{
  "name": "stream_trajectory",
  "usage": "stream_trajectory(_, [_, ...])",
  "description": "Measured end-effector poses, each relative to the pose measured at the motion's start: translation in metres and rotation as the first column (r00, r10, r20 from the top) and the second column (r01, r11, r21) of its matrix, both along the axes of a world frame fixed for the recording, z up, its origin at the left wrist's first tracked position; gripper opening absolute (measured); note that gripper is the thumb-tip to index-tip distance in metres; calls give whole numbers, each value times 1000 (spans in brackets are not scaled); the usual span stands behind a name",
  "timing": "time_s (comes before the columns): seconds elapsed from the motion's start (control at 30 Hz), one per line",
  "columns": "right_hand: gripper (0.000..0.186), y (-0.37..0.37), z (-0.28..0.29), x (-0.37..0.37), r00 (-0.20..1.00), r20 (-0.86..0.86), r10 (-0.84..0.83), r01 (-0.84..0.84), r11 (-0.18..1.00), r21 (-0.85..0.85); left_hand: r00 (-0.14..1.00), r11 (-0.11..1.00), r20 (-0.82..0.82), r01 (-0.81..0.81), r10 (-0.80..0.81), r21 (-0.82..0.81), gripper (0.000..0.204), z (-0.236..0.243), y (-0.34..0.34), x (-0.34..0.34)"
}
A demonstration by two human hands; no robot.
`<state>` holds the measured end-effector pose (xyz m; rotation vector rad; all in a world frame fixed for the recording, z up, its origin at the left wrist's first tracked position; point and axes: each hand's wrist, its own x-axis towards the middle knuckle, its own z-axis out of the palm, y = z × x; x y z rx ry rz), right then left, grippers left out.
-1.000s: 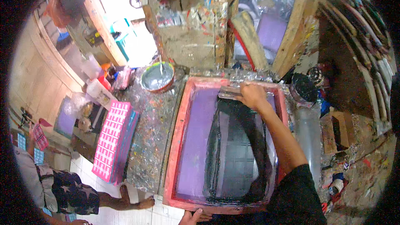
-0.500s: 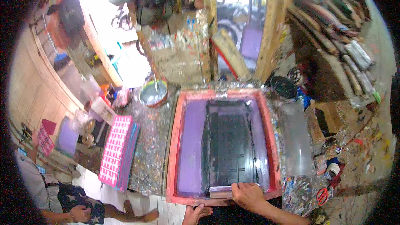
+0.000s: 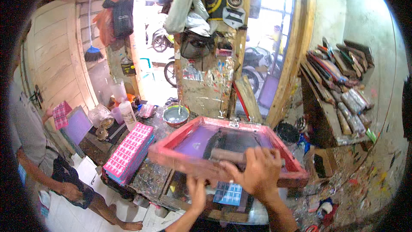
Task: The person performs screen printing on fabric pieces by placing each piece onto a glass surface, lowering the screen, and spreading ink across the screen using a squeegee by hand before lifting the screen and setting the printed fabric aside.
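Observation:
In front of me a red-edged screen-printing frame (image 3: 295, 166) is tilted, its near side raised above the table and its far side low. Purple mesh with a dark middle shows inside it. My left hand (image 3: 196, 194) grips the frame's near edge from below. My right hand (image 3: 261, 172) is closed on the squeegee (image 3: 223, 155), which lies inside the frame along the near side; part of it is hidden by the fingers. Beneath the raised edge lies a blue patterned sheet (image 3: 228, 193) with white lines.
Left of the frame is a stack of pink-and-white patterned sheets (image 3: 128, 148). Behind it stand a bowl of grey paste (image 3: 176, 114) and a white bottle (image 3: 127, 115). At far left a person (image 3: 38, 124) holds a pink sheet (image 3: 61, 115). Squeegees (image 3: 326, 71) crowd a right-hand shelf.
The frame's near side has risen off the table, uncovering the blue sheet. Both hands have gone up with it, the right still on the squeegee. My view has tilted upward.

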<state>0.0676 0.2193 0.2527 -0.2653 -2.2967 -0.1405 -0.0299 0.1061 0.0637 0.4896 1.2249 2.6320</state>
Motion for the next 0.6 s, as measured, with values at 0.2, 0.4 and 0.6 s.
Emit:
stream_trajectory(0.2, [53, 55, 51, -35, 999, -3, -33, 33, 995, 91, 641, 691, 270, 612, -718, 385, 27, 45, 87, -62])
stream_trajectory(0.4, [71, 58, 114, -56, 978, 186, -95, 120, 984, -128, 914, 827, 123, 404, -387, -391, 18, -45, 51, -97])
stream_trajectory(0.6, [73, 74, 138, -95, 965, 189, -180, 191, 981, -43, 784, 164, -596, -574, -174, -802, 23, -148, -140, -182])
